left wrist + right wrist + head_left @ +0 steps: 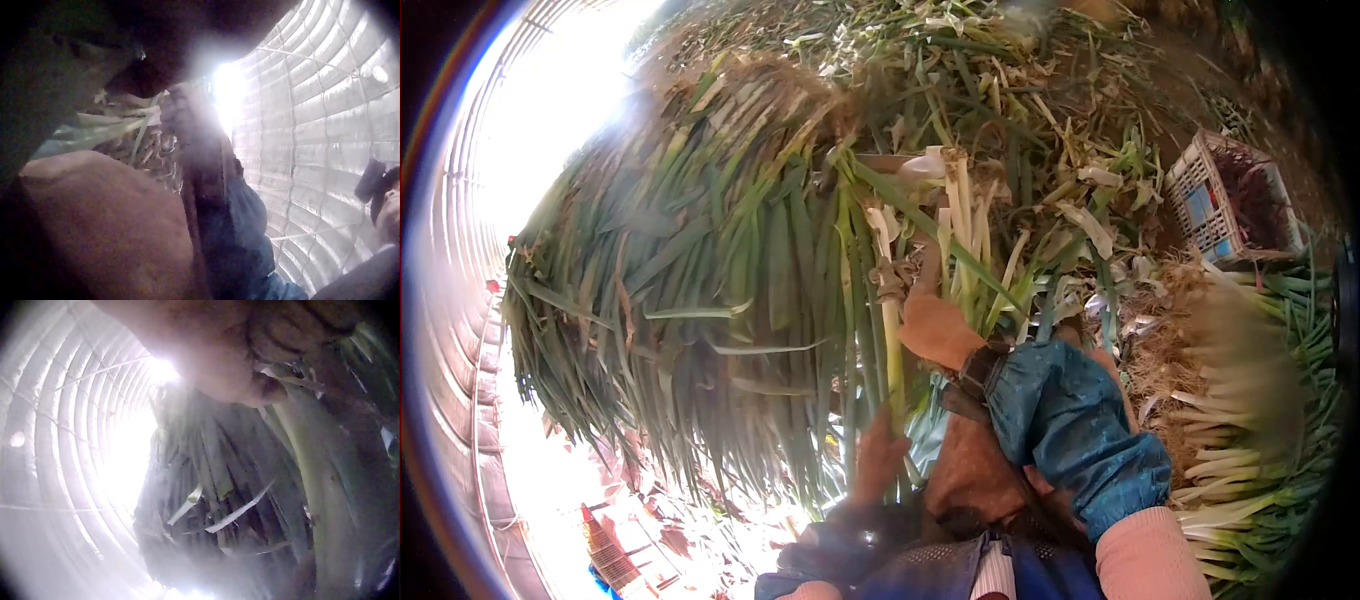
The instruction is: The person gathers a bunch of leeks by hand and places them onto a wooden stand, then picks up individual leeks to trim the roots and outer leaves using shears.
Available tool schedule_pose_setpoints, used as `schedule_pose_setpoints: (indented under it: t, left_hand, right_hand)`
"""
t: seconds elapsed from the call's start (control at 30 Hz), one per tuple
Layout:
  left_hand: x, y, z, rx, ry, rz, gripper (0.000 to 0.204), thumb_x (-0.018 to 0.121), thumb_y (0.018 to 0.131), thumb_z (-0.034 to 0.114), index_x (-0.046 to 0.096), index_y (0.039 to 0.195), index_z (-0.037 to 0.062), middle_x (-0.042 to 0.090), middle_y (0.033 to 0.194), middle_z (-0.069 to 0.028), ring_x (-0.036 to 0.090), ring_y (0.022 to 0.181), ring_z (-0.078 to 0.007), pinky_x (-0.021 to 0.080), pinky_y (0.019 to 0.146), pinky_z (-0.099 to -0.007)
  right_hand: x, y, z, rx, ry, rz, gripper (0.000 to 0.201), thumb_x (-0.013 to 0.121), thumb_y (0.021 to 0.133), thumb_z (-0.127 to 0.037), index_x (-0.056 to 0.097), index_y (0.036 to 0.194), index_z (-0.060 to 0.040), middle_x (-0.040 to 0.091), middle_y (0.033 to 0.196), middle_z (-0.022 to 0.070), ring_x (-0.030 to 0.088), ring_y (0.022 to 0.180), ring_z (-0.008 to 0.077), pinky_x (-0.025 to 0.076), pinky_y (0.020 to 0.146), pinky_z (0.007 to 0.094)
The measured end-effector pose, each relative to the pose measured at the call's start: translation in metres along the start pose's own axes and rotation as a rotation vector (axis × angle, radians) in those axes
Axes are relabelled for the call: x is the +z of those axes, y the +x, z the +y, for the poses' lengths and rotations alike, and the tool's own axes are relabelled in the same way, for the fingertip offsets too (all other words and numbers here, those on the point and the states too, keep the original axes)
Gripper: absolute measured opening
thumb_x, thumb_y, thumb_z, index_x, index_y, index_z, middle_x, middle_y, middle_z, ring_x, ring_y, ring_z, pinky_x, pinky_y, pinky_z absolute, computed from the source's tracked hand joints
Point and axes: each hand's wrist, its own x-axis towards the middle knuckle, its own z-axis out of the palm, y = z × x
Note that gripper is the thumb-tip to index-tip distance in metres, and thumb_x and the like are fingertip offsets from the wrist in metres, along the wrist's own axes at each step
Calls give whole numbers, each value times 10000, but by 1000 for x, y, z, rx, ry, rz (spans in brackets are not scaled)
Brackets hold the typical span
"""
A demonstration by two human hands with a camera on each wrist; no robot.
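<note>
A long green onion (pixel 893 345) stands nearly upright in front of the body, pale at its upper end and green below. My left hand (pixel 880 455) holds it low down, fingers wrapped about the stalk. Higher up, my right hand (pixel 940 325) pinches the same stalk near its pale part, where brownish outer skin (pixel 890 280) bunches at the fingers. In the right wrist view the thumb (pixel 265 390) presses on the onion stalk (pixel 309 469). Dark blur hides much of the left hand's grip in the left wrist view. Several pale stalks (pixel 965 220) lie just beyond the right hand.
A big heap of green onions (pixel 700 240) fills the left side, leaves hanging down. Rows of pale, rooted onions (pixel 1230 430) lie at right. Behind them sits a white plastic crate (pixel 1200 190). Stripped leaves (pixel 1090 225) litter the far ground. A ribbed tunnel wall (pixel 325 125) curves alongside.
</note>
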Motion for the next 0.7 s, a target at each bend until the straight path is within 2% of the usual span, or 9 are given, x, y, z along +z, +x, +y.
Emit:
schedule_pose_setpoints:
  t: [0.07,0.2,0.27,0.3,0.4,0.47,0.53,0.63,0.7]
  left_hand:
    - [-2,2,0,-37,0,-18,680,625,705,126,366,1321,3,559,1050,-258,557,971,-371,437,833,-426]
    - [-3,19,0,26,-154,-21,675,614,709,142,371,1331,44,563,1069,-250,563,980,-366,447,830,-425]
    - [2,48,24,-40,-159,-78,674,616,715,169,371,1333,55,556,1094,-249,554,994,-372,446,838,-429]
    - [2,63,35,-76,-159,-111,674,617,718,182,372,1334,61,552,1106,-249,550,1001,-375,445,842,-432]
    - [24,137,-4,184,269,-85,536,626,756,139,446,1240,-3,563,1091,-209,566,968,-333,463,806,-385]
    - [-21,167,50,239,600,1,516,655,748,194,470,1173,-34,559,1027,-219,544,964,-386,466,785,-433]
    - [-36,212,28,138,717,415,562,644,755,247,427,1196,-26,541,970,-241,544,952,-376,471,773,-447]
    - [-32,234,7,-103,846,432,403,621,754,246,450,1043,24,550,928,-208,585,858,-363,502,703,-449]
    - [-25,237,-2,-150,738,377,377,603,761,227,433,1033,27,580,915,-218,600,830,-388,501,668,-471]
  right_hand:
    - [17,11,8,205,245,-16,432,542,754,-189,409,1007,134,606,865,285,604,811,427,477,741,474]
    - [-11,5,7,99,172,-4,535,566,748,-219,366,1073,156,606,849,284,604,795,428,479,724,477]
    - [-21,-5,-3,26,107,-57,574,575,742,-223,344,1095,165,605,837,286,604,786,426,481,720,476]
    - [-15,-2,5,55,101,-36,578,577,739,-220,343,1099,166,604,830,285,603,785,427,482,720,473]
    - [-10,11,35,161,89,23,578,578,730,-211,346,1108,160,600,819,287,597,787,431,483,720,469]
    - [-21,14,42,263,110,49,561,571,729,-209,356,1111,142,596,825,294,593,796,436,480,723,470]
    - [-29,12,30,203,133,6,541,565,737,-217,366,1107,123,592,829,298,588,804,442,477,720,473]
    - [-11,10,34,45,161,-8,522,559,740,-227,371,1092,109,586,831,304,583,806,449,472,716,479]
    - [-11,10,32,-13,176,0,510,557,737,-228,373,1075,106,585,829,303,582,803,451,470,713,483]
